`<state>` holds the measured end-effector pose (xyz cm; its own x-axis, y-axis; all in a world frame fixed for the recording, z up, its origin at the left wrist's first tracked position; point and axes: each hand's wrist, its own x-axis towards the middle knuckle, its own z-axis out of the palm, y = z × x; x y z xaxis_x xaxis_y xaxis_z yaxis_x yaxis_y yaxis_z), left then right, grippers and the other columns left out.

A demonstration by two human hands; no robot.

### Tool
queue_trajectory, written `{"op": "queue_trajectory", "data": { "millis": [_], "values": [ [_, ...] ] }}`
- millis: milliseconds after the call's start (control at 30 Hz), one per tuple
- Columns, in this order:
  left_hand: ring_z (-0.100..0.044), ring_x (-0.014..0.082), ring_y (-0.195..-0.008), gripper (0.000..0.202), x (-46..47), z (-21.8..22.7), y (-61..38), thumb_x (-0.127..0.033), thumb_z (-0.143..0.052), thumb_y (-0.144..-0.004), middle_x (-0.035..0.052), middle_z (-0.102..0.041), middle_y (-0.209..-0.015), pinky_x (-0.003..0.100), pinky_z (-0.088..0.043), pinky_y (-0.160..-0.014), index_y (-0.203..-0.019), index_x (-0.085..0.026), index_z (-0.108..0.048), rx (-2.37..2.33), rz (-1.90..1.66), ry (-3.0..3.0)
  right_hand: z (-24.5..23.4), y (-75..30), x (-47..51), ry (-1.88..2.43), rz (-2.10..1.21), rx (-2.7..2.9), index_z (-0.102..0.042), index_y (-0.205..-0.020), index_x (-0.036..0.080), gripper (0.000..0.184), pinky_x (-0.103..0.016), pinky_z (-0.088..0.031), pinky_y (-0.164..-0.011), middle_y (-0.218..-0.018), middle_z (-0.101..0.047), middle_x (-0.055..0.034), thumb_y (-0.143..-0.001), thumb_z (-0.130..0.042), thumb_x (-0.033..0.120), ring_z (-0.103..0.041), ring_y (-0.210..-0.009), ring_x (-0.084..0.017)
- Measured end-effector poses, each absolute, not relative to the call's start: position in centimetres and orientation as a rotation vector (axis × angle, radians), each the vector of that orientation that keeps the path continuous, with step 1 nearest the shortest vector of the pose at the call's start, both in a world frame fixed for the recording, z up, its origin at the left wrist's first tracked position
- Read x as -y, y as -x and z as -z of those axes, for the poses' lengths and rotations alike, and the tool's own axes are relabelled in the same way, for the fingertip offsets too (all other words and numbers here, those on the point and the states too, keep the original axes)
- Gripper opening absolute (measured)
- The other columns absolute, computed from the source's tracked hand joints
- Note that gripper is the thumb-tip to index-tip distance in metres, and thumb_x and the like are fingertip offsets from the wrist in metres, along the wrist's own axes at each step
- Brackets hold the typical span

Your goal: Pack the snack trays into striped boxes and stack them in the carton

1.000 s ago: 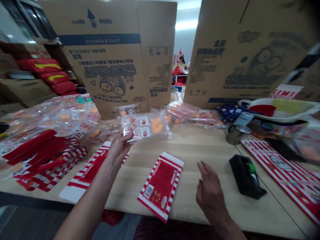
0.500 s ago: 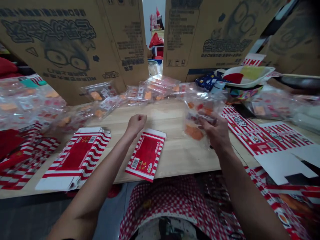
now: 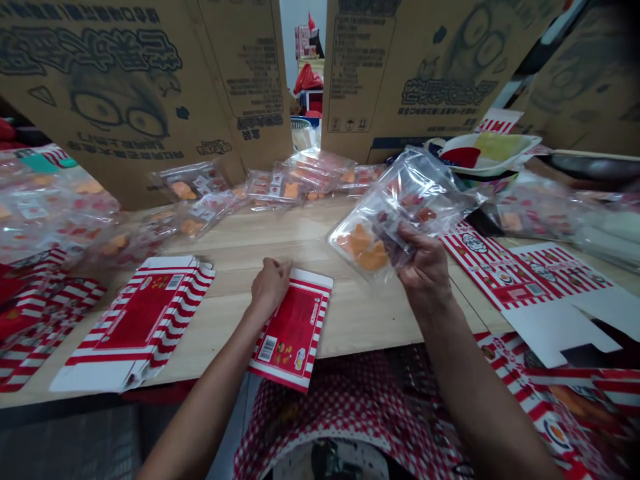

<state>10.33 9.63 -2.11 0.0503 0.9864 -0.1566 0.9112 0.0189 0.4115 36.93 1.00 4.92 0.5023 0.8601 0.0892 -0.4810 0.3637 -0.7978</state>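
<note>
My left hand [image 3: 271, 283] is closed at the upper left corner of a red-and-white striped flat box [image 3: 293, 327], its fingertips at the edge. The box lies near the table's front, its lower end past the edge. My right hand [image 3: 426, 263] grips a clear plastic bag [image 3: 365, 245] above the table, tilted, with orange pieces and small packets inside. To the left of my left hand lies a fanned stack of the same striped flat boxes [image 3: 145, 310].
More clear bags [image 3: 300, 180] line the back of the table below tall cardboard boxes [image 3: 150, 87]. A heap of bags [image 3: 45, 200] sits at the left. An unfolded striped carton [image 3: 545, 280] lies right, with a white tray [image 3: 493, 150] behind.
My left hand has come down onto the box's corner, and the box has shifted slightly toward me. My right hand has lifted and turned the bag, which swings left.
</note>
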Motion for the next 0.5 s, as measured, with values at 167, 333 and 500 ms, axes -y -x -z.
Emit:
{"op": "queue_trajectory", "data": {
  "millis": [167,333,500],
  "values": [
    [-0.070,0.0352,-0.096,0.036,-9.3,3.0,-9.9,-0.053,-0.060,-0.084,0.0170,-0.075,-0.096,0.037,-0.048,-0.076,-0.083,-0.018,-0.068,-1.850,-0.262,-1.940,-4.1,-34.4,-3.2,0.822,-0.921,0.506,-0.069,-0.094,0.023,0.028,-0.036,-0.060,-0.086,-0.100,-0.075,-0.0003,-0.067,-0.077,0.021,-0.072,-0.093,-0.019],
    [-0.067,0.0258,-0.080,0.014,-8.8,2.8,-10.8,-0.029,-0.056,-0.084,0.0077,-0.070,-0.077,0.032,-0.044,-0.069,-0.072,-0.021,-0.059,-1.784,-0.437,-1.878,-4.1,-32.5,-4.3,0.779,-0.935,0.486,-0.069,-0.098,0.023,0.032,-0.037,-0.058,-0.088,-0.100,-0.075,-0.0013,-0.068,-0.079,0.024,-0.072,-0.096,-0.020],
    [-0.059,0.0162,-0.068,0.013,-5.2,0.3,-11.7,-0.030,-0.046,-0.091,0.0002,-0.062,-0.074,0.025,-0.042,-0.063,-0.084,-0.021,-0.052,-1.576,-0.699,-1.817,-5.6,-31.0,-3.8,0.704,-1.051,0.594,-0.070,-0.106,0.026,0.035,-0.036,-0.058,-0.090,-0.108,-0.075,-0.0013,-0.072,-0.080,0.028,-0.071,-0.103,-0.022]
  ]
}}
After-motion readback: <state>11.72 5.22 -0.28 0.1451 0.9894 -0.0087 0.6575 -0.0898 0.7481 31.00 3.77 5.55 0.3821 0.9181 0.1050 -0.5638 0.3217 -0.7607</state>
